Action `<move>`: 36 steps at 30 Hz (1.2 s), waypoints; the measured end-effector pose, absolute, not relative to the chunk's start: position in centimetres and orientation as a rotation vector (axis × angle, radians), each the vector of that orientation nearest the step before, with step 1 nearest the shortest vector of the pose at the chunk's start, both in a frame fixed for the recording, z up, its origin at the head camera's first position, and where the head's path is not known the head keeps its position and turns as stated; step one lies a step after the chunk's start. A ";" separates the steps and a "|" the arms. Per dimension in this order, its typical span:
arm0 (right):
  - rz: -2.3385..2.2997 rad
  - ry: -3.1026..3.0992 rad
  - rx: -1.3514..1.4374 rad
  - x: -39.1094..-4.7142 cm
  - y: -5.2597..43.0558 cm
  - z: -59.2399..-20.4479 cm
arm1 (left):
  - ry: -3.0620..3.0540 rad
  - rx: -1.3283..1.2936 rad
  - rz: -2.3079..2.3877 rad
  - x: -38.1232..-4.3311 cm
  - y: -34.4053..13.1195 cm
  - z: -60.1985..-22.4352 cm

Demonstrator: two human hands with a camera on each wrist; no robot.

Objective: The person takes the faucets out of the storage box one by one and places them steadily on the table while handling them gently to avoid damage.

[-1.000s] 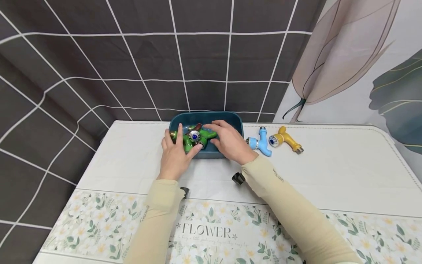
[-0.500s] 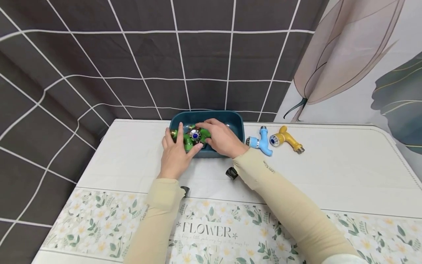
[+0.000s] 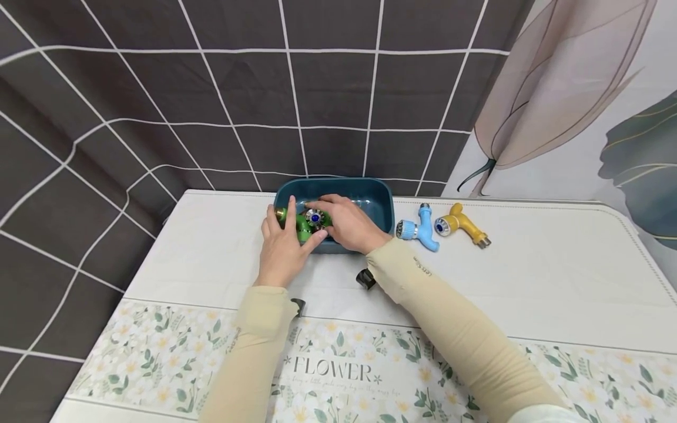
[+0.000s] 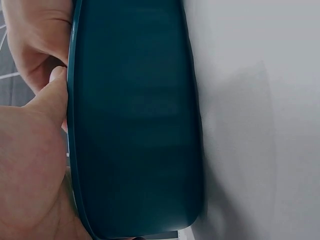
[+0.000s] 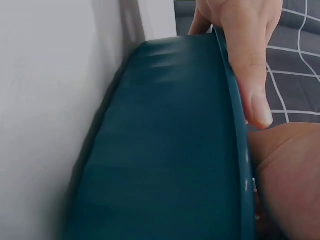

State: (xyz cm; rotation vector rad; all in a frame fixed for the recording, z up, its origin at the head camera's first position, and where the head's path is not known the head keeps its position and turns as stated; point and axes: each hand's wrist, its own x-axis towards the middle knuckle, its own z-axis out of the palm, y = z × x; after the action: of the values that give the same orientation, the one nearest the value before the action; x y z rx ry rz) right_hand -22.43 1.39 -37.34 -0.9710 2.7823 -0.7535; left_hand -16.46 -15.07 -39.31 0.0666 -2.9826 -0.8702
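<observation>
In the head view, a dark teal bin (image 3: 370, 191) sits against the back wall, its left half holding green water taps. My left hand (image 3: 280, 247) reaches over the left front rim, thumb and fingers on either side of a green tap (image 3: 304, 228). Close beside it my right hand (image 3: 349, 223) grips a green tap whose silver handle with a blue centre (image 3: 315, 218) points up. Its fingers hide much of that tap. Both wrist views mostly show the bin's front wall (image 4: 135, 120), with the left thumb (image 5: 257, 107) over the rim.
Right of the bin lie a light blue tap (image 3: 423, 229) and a yellow tap (image 3: 462, 225) on the white tabletop (image 3: 555, 264). A dark grid-patterned cloth (image 3: 333, 100) hangs directly behind the bin. Black wrist cameras (image 3: 366, 279) show beneath the forearms.
My right hand has moved left inside the bin and its fingers have closed around the green tap, covering more of it. The left hand has stayed nearly in place.
</observation>
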 end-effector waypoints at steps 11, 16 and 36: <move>-0.844 2.768 -1.002 -22.4 0.8 -38.2 | -2.992 0.088 -0.884 -16.4 -14.9 -39.2; -0.907 2.782 -0.987 -22.3 0.5 -38.4 | -3.004 0.093 -0.872 -16.4 -14.9 -39.1; -1.083 2.855 -0.855 -21.6 0.4 -38.9 | -2.997 0.089 -0.862 -16.4 -14.8 -39.1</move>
State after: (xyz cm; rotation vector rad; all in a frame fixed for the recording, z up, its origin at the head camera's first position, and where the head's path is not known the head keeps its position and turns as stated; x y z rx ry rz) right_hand -21.63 0.39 -38.94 -0.8551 2.8550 -1.0825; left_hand -16.39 -14.80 -39.08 0.0885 -2.9972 -0.8622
